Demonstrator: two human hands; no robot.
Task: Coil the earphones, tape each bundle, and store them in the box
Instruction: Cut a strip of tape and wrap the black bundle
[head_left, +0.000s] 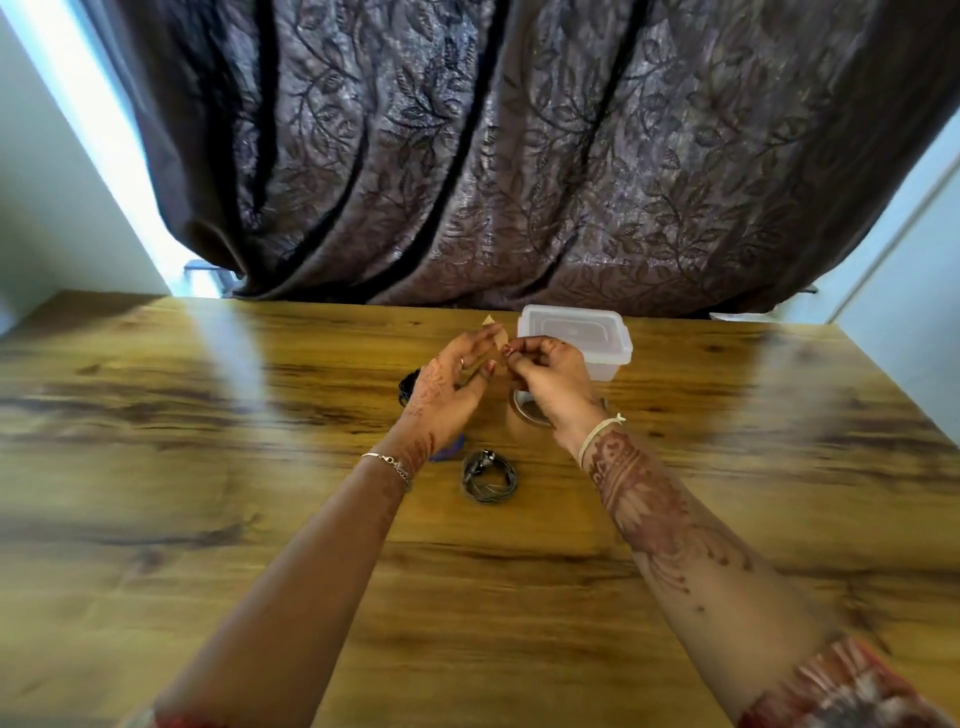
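Head view of a wooden table, read from left to right. Left of centre we see a black bundle, probably coiled earphone cable. Most of it is hidden behind the left hand, so we cannot confirm what it is.

The left hand is raised above the table with its fingers only lightly bent and the thumb apart. A tan strip of tape stands at its fingertips, but motion blur keeps us from telling whether those fingers pinch it. Below the left wrist, a blue object shows only as a small edge and cannot be identified.

Just below the centre of the frame, the coiled earphones lie loose on the table as a grey ring, with the earbuds resting on its upper left.

To the right, the tape roll lies flat and is half covered by the right hand. That hand's curled fingertips are clamped on the near edge of the strip.

Behind this hand, at upper centre right, stands the box, translucent, with its lid on. We cannot make out any contents through its walls. A dark leaf-patterned curtain fills the upper frame.
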